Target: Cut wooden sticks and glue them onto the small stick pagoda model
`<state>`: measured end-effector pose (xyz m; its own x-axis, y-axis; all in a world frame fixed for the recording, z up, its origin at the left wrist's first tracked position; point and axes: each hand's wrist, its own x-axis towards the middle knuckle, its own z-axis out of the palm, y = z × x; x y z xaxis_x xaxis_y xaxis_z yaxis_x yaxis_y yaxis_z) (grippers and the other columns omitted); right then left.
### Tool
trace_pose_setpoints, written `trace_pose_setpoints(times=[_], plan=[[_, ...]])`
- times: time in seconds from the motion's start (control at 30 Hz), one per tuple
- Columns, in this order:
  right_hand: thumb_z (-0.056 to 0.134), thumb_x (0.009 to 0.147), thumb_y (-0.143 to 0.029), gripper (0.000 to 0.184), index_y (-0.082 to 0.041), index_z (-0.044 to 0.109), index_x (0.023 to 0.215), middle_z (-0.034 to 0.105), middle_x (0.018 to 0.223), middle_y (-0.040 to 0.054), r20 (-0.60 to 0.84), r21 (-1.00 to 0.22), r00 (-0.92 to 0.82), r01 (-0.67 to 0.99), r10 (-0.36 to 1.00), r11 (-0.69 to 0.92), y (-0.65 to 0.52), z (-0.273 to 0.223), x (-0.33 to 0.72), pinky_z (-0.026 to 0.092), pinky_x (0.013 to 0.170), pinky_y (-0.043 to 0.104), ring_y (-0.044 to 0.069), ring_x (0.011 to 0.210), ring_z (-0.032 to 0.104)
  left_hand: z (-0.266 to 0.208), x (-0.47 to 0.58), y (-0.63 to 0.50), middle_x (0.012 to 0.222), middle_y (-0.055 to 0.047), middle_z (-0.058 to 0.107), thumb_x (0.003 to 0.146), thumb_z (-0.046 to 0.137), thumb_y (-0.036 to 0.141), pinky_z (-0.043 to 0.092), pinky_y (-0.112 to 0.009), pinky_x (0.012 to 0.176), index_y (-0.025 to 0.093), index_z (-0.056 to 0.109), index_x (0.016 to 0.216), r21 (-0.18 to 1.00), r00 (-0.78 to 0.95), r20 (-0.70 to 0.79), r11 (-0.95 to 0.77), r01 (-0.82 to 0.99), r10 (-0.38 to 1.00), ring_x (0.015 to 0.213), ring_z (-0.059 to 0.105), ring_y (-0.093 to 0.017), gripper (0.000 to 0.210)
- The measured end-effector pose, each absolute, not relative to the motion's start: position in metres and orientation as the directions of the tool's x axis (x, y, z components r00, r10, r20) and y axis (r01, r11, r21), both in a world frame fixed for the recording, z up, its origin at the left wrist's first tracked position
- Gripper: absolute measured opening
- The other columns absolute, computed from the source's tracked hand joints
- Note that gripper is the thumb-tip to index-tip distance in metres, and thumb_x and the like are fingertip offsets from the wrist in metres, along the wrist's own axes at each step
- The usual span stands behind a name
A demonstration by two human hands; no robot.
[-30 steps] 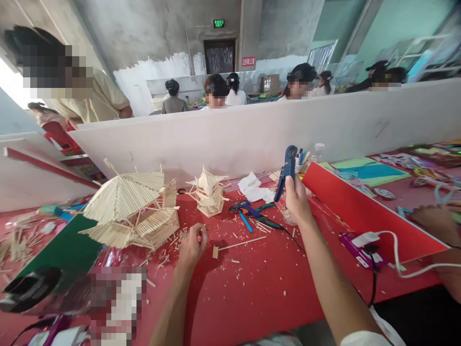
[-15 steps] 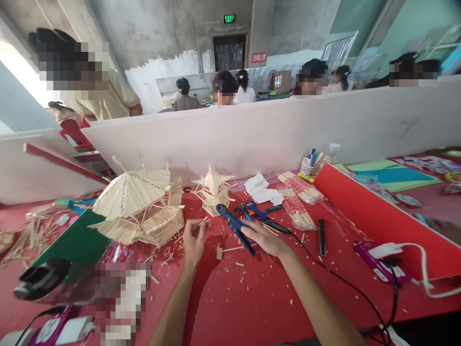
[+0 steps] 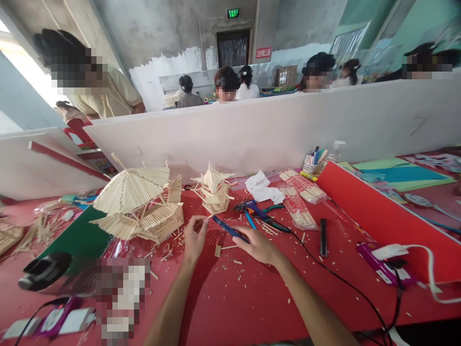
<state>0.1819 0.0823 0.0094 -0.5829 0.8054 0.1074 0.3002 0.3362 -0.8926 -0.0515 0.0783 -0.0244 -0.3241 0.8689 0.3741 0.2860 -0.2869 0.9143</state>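
While partly hidden, right hand (image 3: 257,245) on glue gun (image 3: 230,229).

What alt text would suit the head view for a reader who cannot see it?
Over a red table, the left hand pinches a thin wooden stick while the right hand holds blue-handled cutters to it. Behind stand a large stick-built pavilion model and a small one; stick bundles lie to the right.
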Motion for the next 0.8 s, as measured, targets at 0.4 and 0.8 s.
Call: trace_pose_setpoints(times=[0.4, 0.8], plan=[[0.049, 0.098, -0.038, 0.040, -0.023, 0.061, 0.133, 0.067, 0.130, 0.0094, 0.174, -0.863, -0.516, 0.330, 0.839, 0.382, 0.072, 0.001, 0.162, 0.046, 0.103, 0.043, 0.027, 0.120, 0.062, -0.022, -0.050, 0.075, 0.096, -0.007, 0.074, 0.088, 0.064, 0.042, 0.052, -0.032, 0.083, 0.019, 0.071, 0.097, 0.906, -0.367, 0.393, -0.287, 0.310, 0.843, 0.089, 0.068, -0.019, 0.026], [0.047, 0.100, -0.042, 0.044, -0.023, 0.056, 0.138, 0.063, 0.135, 0.0112, 0.152, -0.892, -0.538, 0.286, 0.829, 0.349, 0.067, 0.002, 0.157, 0.042, 0.108, 0.046, 0.028, 0.125, 0.058, -0.014, -0.050, 0.072, 0.085, -0.005, 0.073, 0.084, 0.069, 0.038, 0.053, -0.032, 0.079, 0.019, 0.072, 0.086, 0.891, -0.439, 0.434, -0.304, 0.336, 0.786, 0.080, 0.067, -0.020, 0.019]])
